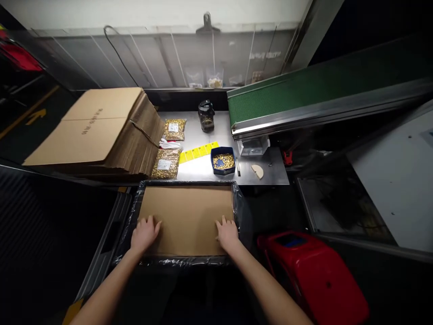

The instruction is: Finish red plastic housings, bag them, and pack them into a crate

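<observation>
A flat sheet of brown cardboard [187, 212] lies inside a box lined with a dark plastic bag [243, 212], whose edges are folded over the rim. On the sheet's left side rests my left hand [145, 234], fingers spread and pointing away from me. My right hand [227, 232] touches the right side of the same sheet, its fingers also apart. Neither hand grips anything. What lies beneath the cardboard is hidden.
Beyond the box, a metal table holds a stack of flattened cartons [91, 122], bags of small brass-coloured parts [164, 164], a blue bin [223, 170] and a dark bottle [206, 119]. A green conveyor [270, 99] slopes up rightward. A red machine [321, 275] stands at right.
</observation>
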### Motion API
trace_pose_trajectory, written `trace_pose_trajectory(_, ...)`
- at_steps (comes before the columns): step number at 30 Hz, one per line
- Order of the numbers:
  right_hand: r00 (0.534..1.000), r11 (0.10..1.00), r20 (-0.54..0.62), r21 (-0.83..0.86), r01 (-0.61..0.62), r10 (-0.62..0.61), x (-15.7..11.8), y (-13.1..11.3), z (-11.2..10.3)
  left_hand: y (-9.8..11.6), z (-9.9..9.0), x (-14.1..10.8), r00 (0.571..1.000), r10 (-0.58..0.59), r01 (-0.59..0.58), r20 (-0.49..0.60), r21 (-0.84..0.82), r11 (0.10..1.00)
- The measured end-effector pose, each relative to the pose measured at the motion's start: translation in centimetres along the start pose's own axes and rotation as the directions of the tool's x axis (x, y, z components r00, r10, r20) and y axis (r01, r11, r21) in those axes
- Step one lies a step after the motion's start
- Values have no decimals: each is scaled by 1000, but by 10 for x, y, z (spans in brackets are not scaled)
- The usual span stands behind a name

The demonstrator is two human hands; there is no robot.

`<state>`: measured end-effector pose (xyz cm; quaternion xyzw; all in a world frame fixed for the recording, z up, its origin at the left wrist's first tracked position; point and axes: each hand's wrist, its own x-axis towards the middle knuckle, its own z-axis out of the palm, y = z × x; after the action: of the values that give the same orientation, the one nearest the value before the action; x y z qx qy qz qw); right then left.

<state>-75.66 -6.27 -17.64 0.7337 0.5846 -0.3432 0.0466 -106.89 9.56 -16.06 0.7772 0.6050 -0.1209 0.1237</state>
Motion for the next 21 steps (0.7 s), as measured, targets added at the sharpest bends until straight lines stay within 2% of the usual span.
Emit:
trace_pose_trajectory(4, 996, 996, -77, 75, -48, 54, 29, -6, -7, 25, 4, 31, 988, 136, -135, 69, -31, 990)
trace_pose_trajectory(7, 988, 981, -115, 177, -78, 99, 57, -10, -4, 41, 14, 49, 979, 157, -146, 128, -87, 985)
trace_pose_trajectory(10, 974, 945, -168, 315, -91, 149, 59, -8, -3, 39, 4, 62, 970, 177, -145, 167, -190, 971)
trace_pose_trajectory(13, 936, 876, -258, 474, -93, 239, 31, 14, -8, 5, -29, 74, 967, 175, -100, 186, -352, 930)
trace_pose_trajectory(14, 909, 843, -286, 526, -114, 302, 17, 27, -9, -13, -40, 77, 976, 133, -53, 173, -405, 913)
trace_pose_trajectory(16, 818, 755, -318, 625, -200, 479, -9, 57, -6, -52, -54, 83, 992, -47, 98, 116, -488, 867)
trace_pose_trajectory(18, 697, 630, -281, 712, -309, 660, -29, 82, 5, -87, -52, 83, 962, -243, 271, 125, -560, 783)
trace_pose_trajectory(19, 658, 564, -232, 748, -349, 716, -36, 90, 14, -100, -44, 80, 937, -302, 344, 174, -595, 727)
trace_pose_trajectory(21, 631, 447, -113, 800, -400, 767, -48, 93, 37, -115, -21, 68, 893, -305, 450, 332, -658, 604)
